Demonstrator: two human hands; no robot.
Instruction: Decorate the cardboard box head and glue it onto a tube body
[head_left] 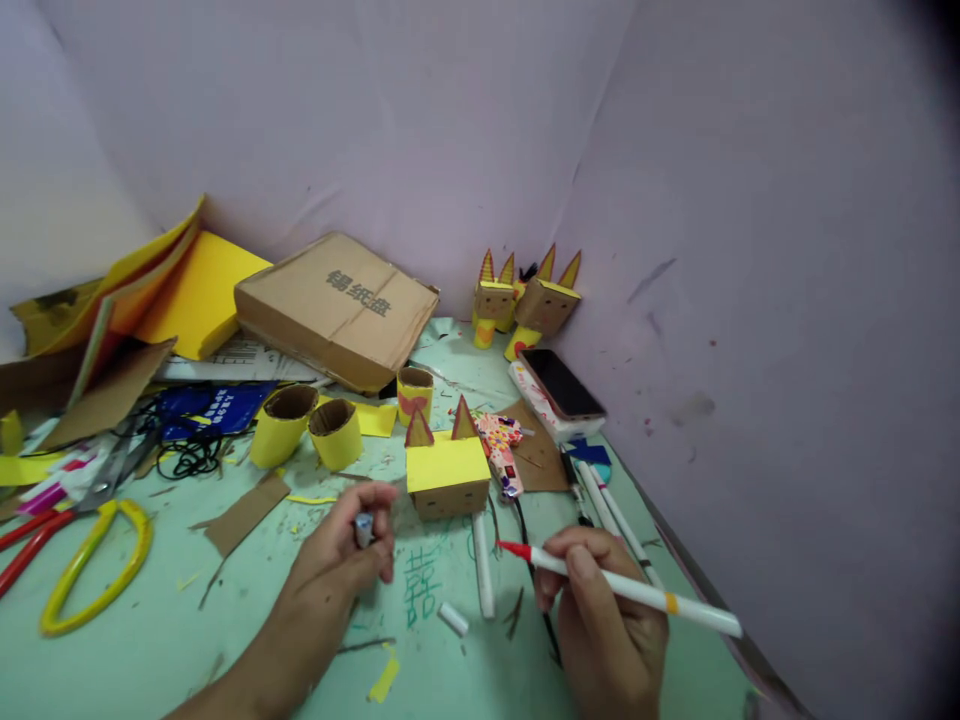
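Note:
My right hand (607, 620) grips a white marker (637, 590) with an orange band, its red tip uncapped and pointing left. In the curled fingers of my left hand (337, 560) is a small bluish-white marker cap (364, 529), mostly covered. Between and beyond both hands stands a cardboard box head (448, 480) with a yellow top, two pointed red-edged ears and small dots on its front. It touches neither hand. Another white marker (483, 570) and a loose white cap (453, 618) lie on the green table (420, 670) in front of it.
Yellow-covered cardboard tubes (335, 437) stand behind my left hand. Yellow-handled scissors (97, 580) lie at left, a large cardboard box (337, 310) behind. Finished-looking eared figures (536, 300) stand in the back corner. A phone (562, 383) rests on a tissue pack near the right wall.

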